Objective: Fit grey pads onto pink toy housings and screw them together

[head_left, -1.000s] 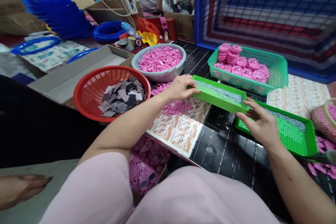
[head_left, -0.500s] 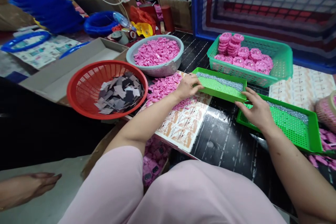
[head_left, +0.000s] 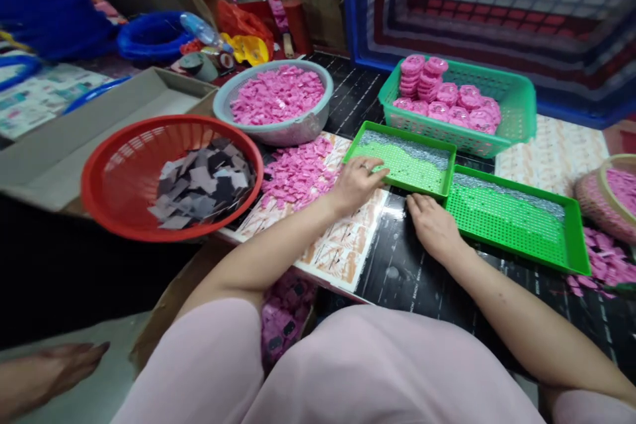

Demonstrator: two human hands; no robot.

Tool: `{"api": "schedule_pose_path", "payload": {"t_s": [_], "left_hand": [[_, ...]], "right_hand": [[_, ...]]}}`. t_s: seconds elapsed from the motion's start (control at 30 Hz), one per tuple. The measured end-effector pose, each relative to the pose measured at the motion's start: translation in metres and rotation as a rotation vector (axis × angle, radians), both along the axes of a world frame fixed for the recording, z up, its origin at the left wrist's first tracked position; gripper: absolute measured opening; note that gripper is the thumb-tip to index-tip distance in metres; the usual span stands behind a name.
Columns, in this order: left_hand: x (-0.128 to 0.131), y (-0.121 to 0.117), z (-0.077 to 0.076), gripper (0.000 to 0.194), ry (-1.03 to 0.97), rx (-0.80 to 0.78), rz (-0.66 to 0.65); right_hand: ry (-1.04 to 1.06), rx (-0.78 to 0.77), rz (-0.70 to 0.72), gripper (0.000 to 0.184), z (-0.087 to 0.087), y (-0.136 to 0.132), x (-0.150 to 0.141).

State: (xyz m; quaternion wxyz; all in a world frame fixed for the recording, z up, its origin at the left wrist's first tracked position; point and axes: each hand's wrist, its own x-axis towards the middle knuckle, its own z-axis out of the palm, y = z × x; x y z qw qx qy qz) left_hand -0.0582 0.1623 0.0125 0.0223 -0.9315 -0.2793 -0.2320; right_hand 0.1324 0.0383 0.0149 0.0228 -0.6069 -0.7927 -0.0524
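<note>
Two green perforated trays stand end to end on the black tabletop. The left green tray (head_left: 422, 176) and the right green tray (head_left: 511, 215) each hold a band of tiny silvery metal pieces (head_left: 405, 146) along the far side. My left hand (head_left: 358, 180), a ring on one finger, has its bent fingers over the left tray's near rim by the left corner. Just in front of that tray, my right hand (head_left: 433, 225) lies palm down, fingers stretched out close to its near wall, holding nothing.
Loose pink plastic parts (head_left: 301, 172) lie left of my left hand. Around them stand a grey-blue bowl (head_left: 303, 129) of pink parts and a red basket (head_left: 99, 192) of dark flat pieces. Behind are a teal basket (head_left: 517, 106) and large blue crates (head_left: 358, 13).
My right hand has moved left and nearer, from the junction of the trays to the front of the left tray. That tray now sits flatter, and the view has shifted slightly.
</note>
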Motion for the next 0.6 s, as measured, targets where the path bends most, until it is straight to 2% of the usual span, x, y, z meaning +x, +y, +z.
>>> {"api": "schedule_pose_path", "payload": {"t_s": [0.07,0.17,0.33,0.47,0.6], "left_hand": [[0.007,-0.017,0.0,0.029,0.198,0.046,-0.105],[0.019,-0.032,-0.008,0.031,0.261,0.073,-0.186],[0.037,-0.038,-0.017,0.027,0.305,0.106,-0.173],[0.038,-0.041,-0.014,0.021,0.366,0.072,-0.152],[0.032,-0.043,-0.009,0.016,0.392,0.006,-0.158]], "right_hand": [[-0.025,-0.039,-0.034,0.042,0.0,0.002,-0.008],[-0.061,-0.071,-0.085,0.039,0.0,0.003,-0.018],[-0.106,-0.083,-0.089,0.03,0.003,0.0,-0.024],[-0.113,-0.114,-0.042,0.02,0.008,-0.005,-0.018],[-0.097,-0.149,0.006,0.023,0.013,-0.004,-0.012]]}}
